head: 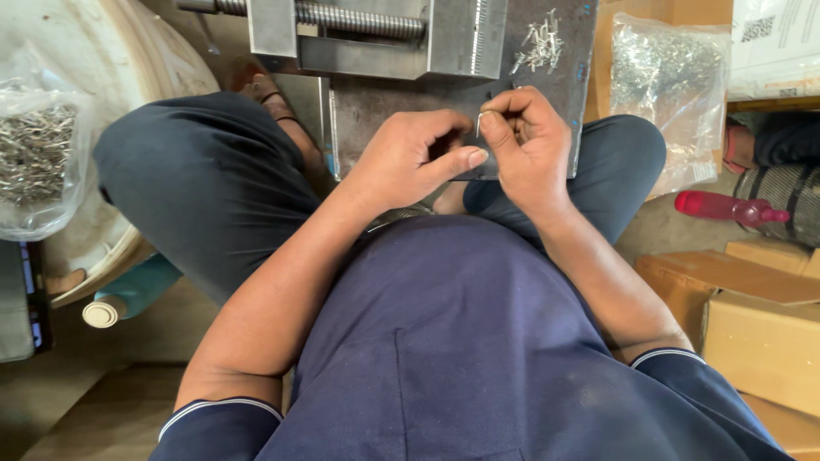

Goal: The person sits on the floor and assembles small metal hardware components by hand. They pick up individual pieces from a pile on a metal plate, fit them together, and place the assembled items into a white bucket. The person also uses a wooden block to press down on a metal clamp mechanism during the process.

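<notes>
Head view: my right hand (531,145) pinches thin silver metal pin (479,125) upright at fingertips, over near edge of grey steel jig plate (376,102). My left hand (410,158) curled beside it, touching, thumb out; contents can't tell. Loose pin pile (540,44) far on plate, within reach. Clear bag of pins (662,85) right, cardboard boxes (760,333) near-right. Sitting cross-legged on floor.

My right hand (528,145) hides most of the tiny metal piece (479,122). My left hand (410,158) covers its own fingertips.
</notes>
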